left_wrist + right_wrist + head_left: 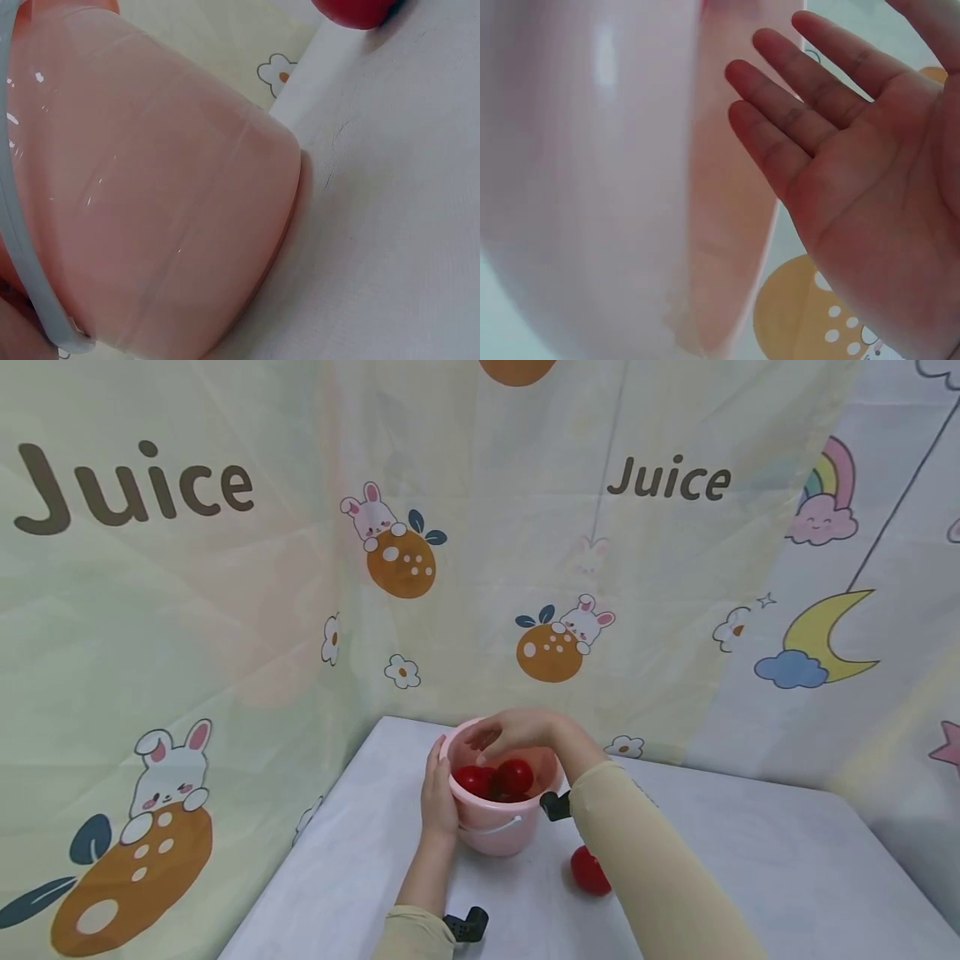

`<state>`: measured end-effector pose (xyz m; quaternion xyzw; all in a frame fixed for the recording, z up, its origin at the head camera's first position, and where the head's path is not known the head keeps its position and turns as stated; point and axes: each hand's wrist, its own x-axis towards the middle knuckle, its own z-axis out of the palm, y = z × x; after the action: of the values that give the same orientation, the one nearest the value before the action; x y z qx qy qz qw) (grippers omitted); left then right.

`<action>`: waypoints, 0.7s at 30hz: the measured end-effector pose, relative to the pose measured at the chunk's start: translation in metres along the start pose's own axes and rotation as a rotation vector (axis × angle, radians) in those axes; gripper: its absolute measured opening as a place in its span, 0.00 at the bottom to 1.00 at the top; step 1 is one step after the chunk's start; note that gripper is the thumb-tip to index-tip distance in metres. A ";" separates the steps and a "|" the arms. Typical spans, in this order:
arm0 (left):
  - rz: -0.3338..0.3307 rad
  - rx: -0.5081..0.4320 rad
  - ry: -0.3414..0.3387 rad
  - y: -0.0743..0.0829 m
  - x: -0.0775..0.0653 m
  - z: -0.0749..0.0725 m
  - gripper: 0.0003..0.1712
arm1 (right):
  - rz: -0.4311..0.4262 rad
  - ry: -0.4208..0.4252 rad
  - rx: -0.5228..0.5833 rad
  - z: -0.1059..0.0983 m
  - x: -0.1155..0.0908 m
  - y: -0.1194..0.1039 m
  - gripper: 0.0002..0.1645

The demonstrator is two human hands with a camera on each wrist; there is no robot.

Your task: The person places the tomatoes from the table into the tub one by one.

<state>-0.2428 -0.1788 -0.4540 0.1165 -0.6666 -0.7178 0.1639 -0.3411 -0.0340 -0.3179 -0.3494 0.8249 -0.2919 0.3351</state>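
Note:
A pink bucket (495, 831) with a pale handle (22, 247) stands on the white table. Several shiny red round fruits (515, 775) lie inside it. My left hand (438, 797) rests against the bucket's left side, fingers straight and pointing up toward the rim. Over the bucket's mouth is my right hand (521, 732), its fingers reaching past the far rim above the fruits. The right wrist view shows the right palm and spread fingers (810, 97) holding nothing. Another red fruit (590, 870) lies on the table beside the bucket, partly behind the right sleeve.
The white-covered table (720, 852) extends to the right of the bucket. A printed cloth (465, 635) with rabbits, oranges and lettering hangs behind and to the left. Black wrist cameras (468, 925) are strapped to both wrists.

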 end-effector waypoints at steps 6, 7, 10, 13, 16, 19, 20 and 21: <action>0.005 0.002 0.005 -0.001 0.000 0.001 0.26 | -0.040 0.014 -0.034 -0.003 -0.008 0.004 0.42; 0.005 0.000 0.005 -0.001 0.000 0.001 0.26 | -0.044 0.020 -0.035 -0.004 -0.010 0.006 0.41; -0.007 -0.005 0.008 -0.001 0.000 0.001 0.26 | -0.061 0.048 -0.045 -0.005 -0.016 0.009 0.40; -0.006 -0.012 0.008 0.000 0.000 0.001 0.26 | -0.085 0.076 -0.038 -0.007 -0.023 0.014 0.39; -0.010 -0.020 0.006 0.000 0.001 0.000 0.27 | -0.119 0.090 -0.027 -0.008 -0.031 0.019 0.39; -0.013 -0.020 0.004 0.000 0.002 0.001 0.27 | -0.147 0.095 -0.009 -0.008 -0.041 0.026 0.40; -0.013 -0.018 0.004 0.000 0.002 0.001 0.27 | -0.151 0.100 0.002 -0.008 -0.044 0.029 0.40; -0.011 -0.018 0.005 0.000 0.001 0.001 0.27 | -0.154 0.108 0.010 -0.008 -0.047 0.031 0.41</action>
<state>-0.2444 -0.1785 -0.4534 0.1203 -0.6591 -0.7243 0.1627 -0.3339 0.0226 -0.3182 -0.3940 0.8109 -0.3393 0.2685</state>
